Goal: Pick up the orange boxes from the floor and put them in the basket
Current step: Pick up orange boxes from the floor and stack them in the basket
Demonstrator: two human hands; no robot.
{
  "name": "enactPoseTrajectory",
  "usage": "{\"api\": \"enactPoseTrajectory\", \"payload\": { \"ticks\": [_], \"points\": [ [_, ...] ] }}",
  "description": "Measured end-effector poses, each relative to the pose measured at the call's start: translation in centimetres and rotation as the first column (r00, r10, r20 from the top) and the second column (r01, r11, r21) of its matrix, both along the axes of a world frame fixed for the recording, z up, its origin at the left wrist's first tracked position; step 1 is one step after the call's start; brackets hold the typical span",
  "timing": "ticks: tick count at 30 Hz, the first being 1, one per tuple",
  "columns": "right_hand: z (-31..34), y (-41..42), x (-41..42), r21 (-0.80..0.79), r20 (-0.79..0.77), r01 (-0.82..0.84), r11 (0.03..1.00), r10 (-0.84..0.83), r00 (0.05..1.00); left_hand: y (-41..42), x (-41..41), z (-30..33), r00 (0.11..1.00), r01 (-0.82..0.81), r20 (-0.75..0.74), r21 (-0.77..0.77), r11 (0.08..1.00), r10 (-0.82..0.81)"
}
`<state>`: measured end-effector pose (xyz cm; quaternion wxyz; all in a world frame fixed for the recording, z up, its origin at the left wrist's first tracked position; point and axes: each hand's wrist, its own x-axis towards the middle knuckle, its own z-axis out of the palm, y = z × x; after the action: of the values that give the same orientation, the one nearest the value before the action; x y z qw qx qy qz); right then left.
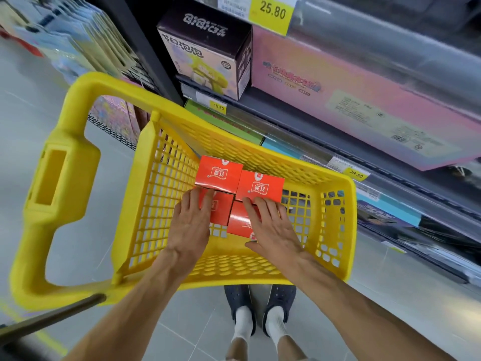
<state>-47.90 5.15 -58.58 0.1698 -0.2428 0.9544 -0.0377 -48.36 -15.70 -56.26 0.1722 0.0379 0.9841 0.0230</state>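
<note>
Several orange boxes lie inside the yellow basket (338,230). Two of them sit at the far side, one at the left (218,173) and one at the right (260,187). My left hand (191,222) rests on a nearer orange box (221,212), fingers on its top. My right hand (270,225) grips another orange box (240,221) beside it, thumb at its near end. Both boxes are down in the basket, partly hidden by my hands.
The basket's big yellow handle (59,183) sticks out to the left. Store shelves with a dark toy box (208,53), a pink box (351,100) and yellow price tags stand close on the right. My feet (260,311) stand on grey floor tiles behind the basket.
</note>
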Motion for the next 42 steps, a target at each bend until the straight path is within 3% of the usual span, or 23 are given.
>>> {"api": "enactPoseTrajectory", "payload": {
  "ticks": [3, 9, 14, 20, 27, 30, 36, 42],
  "points": [
    [2.1, 1.2, 0.4, -0.062, 0.018, 0.056, 0.996, -0.055, 0.998, 0.5, 0.1, 2.5, 1.000, -0.023, -0.016, 0.059, 0.998, 0.024],
    [10.0, 7.1, 1.0, -0.132, -0.061, 0.195, 0.972, -0.204, 0.977, 3.6, -0.9, 9.8, 0.988, 0.133, -0.101, 0.155, 0.979, -0.118],
    [19.2, 14.8, 5.6, -0.140, -0.161, 0.311, 0.940, -0.331, 0.930, 10.7, 0.0, 18.0, 0.903, 0.414, -0.211, 0.187, 0.891, -0.375],
    [32.4, 24.7, 17.7, -0.147, -0.277, 0.578, 0.802, -0.595, 0.755, 24.3, 5.0, 29.3, 0.658, 0.749, -0.304, 0.172, 0.640, -0.689],
    [43.8, 37.1, 35.9, -0.157, -0.347, 0.870, 0.468, -0.851, 0.394, 43.9, 15.1, 40.4, 0.309, 0.951, -0.383, 0.142, 0.275, -0.871],
    [46.6, 43.0, 44.6, -0.180, -0.387, 0.922, 0.343, -0.887, 0.254, 52.7, 21.1, 42.9, 0.142, 0.988, -0.431, 0.109, 0.105, -0.891],
    [49.1, 53.3, 62.1, -0.146, -0.375, 0.987, 0.065, -0.927, 0.006, 69.5, 36.5, 45.1, -0.093, 0.981, -0.442, 0.111, -0.157, -0.892],
    [49.6, 61.1, 75.1, -0.101, -0.361, 0.986, -0.134, -0.918, -0.161, 82.0, 48.7, 44.8, -0.247, 0.937, -0.435, 0.120, -0.328, -0.866]
  ]
}}
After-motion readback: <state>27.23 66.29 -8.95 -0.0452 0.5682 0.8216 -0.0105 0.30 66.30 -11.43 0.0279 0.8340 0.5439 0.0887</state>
